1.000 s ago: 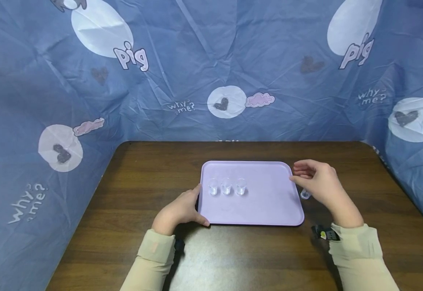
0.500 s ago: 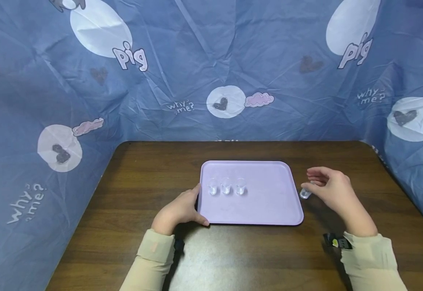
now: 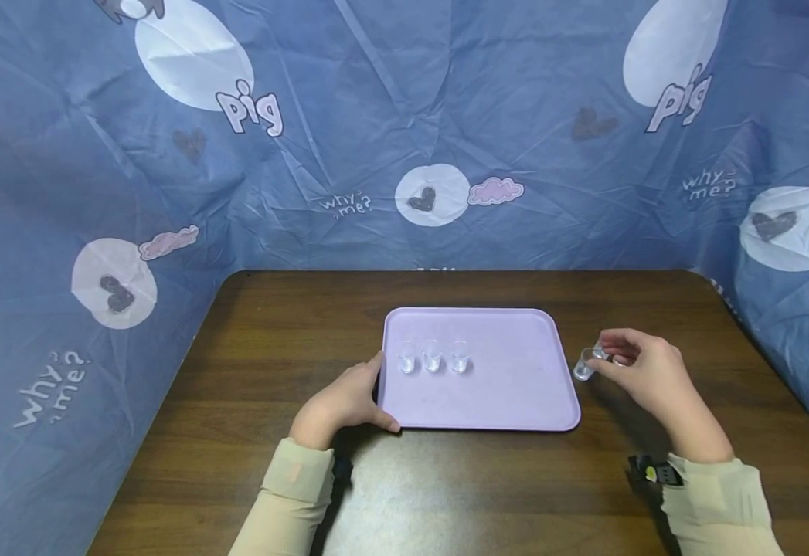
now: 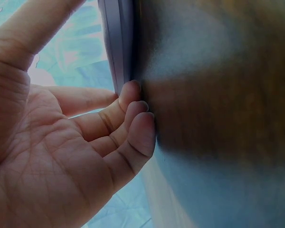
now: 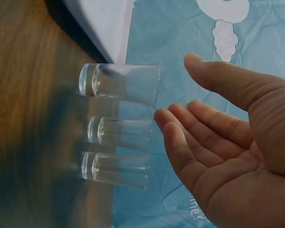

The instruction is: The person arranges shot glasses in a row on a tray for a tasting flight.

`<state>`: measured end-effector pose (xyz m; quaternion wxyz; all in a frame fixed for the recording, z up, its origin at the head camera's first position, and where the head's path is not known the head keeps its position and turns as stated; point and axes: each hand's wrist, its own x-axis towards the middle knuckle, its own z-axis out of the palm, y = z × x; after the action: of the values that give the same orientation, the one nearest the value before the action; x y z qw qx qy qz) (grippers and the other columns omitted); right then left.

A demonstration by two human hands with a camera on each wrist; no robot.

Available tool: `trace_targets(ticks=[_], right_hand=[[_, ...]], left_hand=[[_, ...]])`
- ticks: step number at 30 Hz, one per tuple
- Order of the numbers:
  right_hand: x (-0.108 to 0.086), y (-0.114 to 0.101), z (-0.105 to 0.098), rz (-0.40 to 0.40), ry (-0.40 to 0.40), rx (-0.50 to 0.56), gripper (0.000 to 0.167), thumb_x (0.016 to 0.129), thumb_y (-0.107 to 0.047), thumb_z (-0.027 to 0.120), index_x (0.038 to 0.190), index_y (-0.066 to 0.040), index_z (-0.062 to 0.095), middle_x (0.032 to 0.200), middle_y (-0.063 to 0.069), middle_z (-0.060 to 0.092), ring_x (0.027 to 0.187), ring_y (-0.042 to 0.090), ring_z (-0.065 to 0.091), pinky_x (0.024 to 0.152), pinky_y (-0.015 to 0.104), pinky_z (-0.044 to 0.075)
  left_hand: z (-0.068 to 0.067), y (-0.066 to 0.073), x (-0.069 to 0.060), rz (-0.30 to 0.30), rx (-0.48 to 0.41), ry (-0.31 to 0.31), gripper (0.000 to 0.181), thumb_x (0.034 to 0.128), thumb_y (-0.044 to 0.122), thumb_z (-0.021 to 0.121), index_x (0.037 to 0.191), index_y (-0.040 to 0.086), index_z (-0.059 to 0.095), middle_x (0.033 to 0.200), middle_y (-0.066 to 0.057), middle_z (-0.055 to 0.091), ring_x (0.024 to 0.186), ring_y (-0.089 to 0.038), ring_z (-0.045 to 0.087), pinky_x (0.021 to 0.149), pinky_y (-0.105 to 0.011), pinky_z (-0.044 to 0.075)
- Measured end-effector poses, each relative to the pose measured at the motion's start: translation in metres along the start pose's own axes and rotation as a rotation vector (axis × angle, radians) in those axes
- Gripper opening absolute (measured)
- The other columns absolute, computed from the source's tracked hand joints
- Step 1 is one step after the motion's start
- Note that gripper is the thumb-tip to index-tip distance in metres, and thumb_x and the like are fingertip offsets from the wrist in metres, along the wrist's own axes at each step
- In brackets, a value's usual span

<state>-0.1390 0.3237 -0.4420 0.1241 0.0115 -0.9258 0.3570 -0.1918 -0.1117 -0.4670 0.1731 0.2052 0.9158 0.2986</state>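
The lilac tray (image 3: pixel 508 401) lies on the table, with three small clear glasses (image 3: pixel 433 357) in a row on its left half. My left hand (image 3: pixel 345 398) rests against its left side, thumb at the near left corner; in the left wrist view the fingers (image 4: pixel 141 135) are loosely bent beside the tray's edge (image 4: pixel 115 42). Right of the tray, my right hand (image 3: pixel 647 374) is at the glasses off the tray. Three upright glasses (image 5: pixel 118 83) show in the right wrist view, with the relaxed right hand (image 5: pixel 232 147) beside their rims, holding nothing.
Brown wooden table (image 3: pixel 272 324) under everything. A blue printed cloth (image 3: pixel 348 139) hangs behind it and along both sides. Dark straps with small devices sit at both wrists, the right one (image 3: pixel 657 471) more visible.
My right hand has moved right, away from the tray's right edge, uncovering more of the glasses there. My left hand, the tray and the three glasses on it have stayed in place.
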Motion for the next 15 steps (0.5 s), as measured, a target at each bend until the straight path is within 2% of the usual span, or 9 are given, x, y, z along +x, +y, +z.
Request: trace_targets(ticks=[4,8,11,15], right_hand=[[-0.001,0.003,0.001,0.018,-0.022,-0.025,0.047,0.079,-0.011,0.089,0.114,0.011,0.069,0.102,0.024,0.072,0.090,0.038,0.071,0.069,0.013,0.051],[-0.002,0.008,0.004,0.050,-0.048,-0.056,0.047,0.079,-0.011,0.089,0.115,0.011,0.068,0.100,0.024,0.072,0.089,0.037,0.071,0.070,0.031,0.058],[-0.003,0.013,0.007,0.077,-0.069,-0.066,0.048,0.079,-0.011,0.088,0.116,0.012,0.067,0.100,0.024,0.071,0.089,0.037,0.070,0.073,0.041,0.058],[-0.001,0.016,0.011,0.096,-0.098,-0.075,0.048,0.080,-0.014,0.088,0.115,0.013,0.067,0.100,0.023,0.071,0.089,0.035,0.070,0.074,0.044,0.058]], left_hand=[[0.000,0.000,0.000,0.004,0.001,0.001,0.121,0.0584,0.027,0.102,0.152,-0.007,0.034,0.130,-0.024,0.059,0.115,-0.032,0.058,0.100,-0.046,0.045],[-0.001,0.001,-0.001,0.008,0.005,0.002,0.121,0.0584,0.027,0.102,0.152,-0.008,0.034,0.130,-0.025,0.059,0.116,-0.033,0.057,0.101,-0.046,0.045],[-0.001,0.001,-0.001,0.012,0.005,0.006,0.120,0.0581,0.026,0.102,0.151,-0.008,0.035,0.128,-0.025,0.060,0.114,-0.033,0.058,0.100,-0.046,0.045],[-0.001,0.001,-0.001,0.013,0.008,0.010,0.120,0.0577,0.026,0.102,0.151,-0.008,0.035,0.127,-0.025,0.060,0.114,-0.033,0.058,0.100,-0.046,0.045]])
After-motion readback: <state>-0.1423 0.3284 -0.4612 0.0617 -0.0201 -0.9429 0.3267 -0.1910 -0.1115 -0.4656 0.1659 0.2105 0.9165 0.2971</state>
